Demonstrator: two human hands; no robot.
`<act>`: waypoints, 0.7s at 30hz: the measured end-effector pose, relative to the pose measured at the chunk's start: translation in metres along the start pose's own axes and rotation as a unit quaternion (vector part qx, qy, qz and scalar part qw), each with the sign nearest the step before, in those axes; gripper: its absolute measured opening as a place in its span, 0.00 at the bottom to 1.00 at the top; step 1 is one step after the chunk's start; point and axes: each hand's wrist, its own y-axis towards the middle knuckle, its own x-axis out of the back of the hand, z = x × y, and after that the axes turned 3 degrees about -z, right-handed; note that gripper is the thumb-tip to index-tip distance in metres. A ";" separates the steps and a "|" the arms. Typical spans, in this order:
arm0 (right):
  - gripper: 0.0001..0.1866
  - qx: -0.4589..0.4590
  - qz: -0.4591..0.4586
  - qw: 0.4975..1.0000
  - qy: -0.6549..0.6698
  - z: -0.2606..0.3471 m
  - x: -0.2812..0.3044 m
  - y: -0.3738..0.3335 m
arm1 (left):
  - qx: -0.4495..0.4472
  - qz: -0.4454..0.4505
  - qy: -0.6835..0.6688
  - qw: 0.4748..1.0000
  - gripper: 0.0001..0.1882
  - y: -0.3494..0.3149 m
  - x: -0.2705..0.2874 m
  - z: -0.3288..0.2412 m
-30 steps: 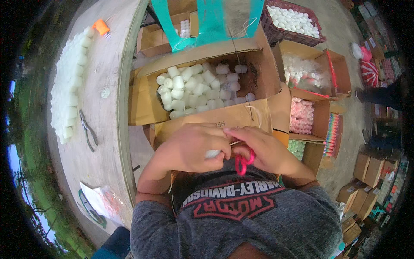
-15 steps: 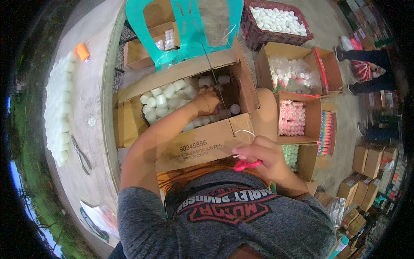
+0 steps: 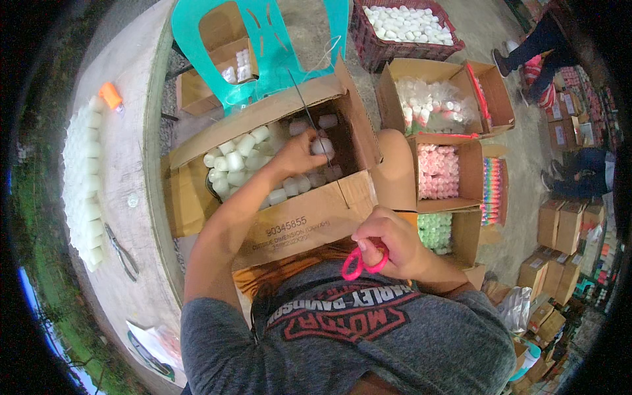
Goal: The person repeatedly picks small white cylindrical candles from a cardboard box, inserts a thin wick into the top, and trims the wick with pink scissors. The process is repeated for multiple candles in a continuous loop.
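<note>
Inside an open cardboard box (image 3: 280, 227) on my lap lie many whitish, translucent small cylinders (image 3: 245, 146). My left hand (image 3: 299, 155) reaches in from the left, its fingers closed around one cylinder (image 3: 321, 146). A thin dark rod or cord (image 3: 304, 102) slants across the box opening and passes by that cylinder. Outside the box's near right corner, my right hand (image 3: 395, 247) is closed with pink scissors (image 3: 353, 264) in it. Only their pink handle loops show, one around a finger; the blades are hidden.
At left, a pale table (image 3: 141, 131) bears rows of white cylinders (image 3: 84, 184), an orange bottle (image 3: 110, 96) and pliers (image 3: 121, 251). A teal chair (image 3: 260, 39) stands beyond the box. A maroon crate (image 3: 375, 43) and boxes of pink (image 3: 438, 171) and green items (image 3: 436, 232) stand at right.
My left hand has risen slightly from among the cylinders with one in its fingers. My right hand has shifted a little nearer my body, and the pink loops are turned differently. The view has shifted.
</note>
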 end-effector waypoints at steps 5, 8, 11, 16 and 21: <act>0.08 0.068 0.020 0.997 -0.035 -0.004 -0.010 0.002 | 0.105 -0.093 -0.448 0.883 0.21 -0.074 0.051 0.004; 0.13 0.092 0.040 0.994 -0.033 -0.006 -0.020 0.008 | 0.046 -0.081 -0.637 0.765 0.28 -0.119 0.053 -0.015; 0.22 0.045 0.037 0.995 -0.077 0.000 -0.031 0.013 | 0.017 -0.092 -0.678 0.729 0.32 -0.152 0.038 -0.046; 0.31 0.027 0.057 0.994 -0.090 0.008 -0.042 0.017 | 0.009 -0.092 -0.701 0.707 0.30 -0.171 0.014 -0.069; 0.25 0.009 -0.051 0.998 -0.023 0.004 -0.052 0.009 | 0.008 -0.076 -0.684 0.726 0.31 -0.176 0.004 -0.076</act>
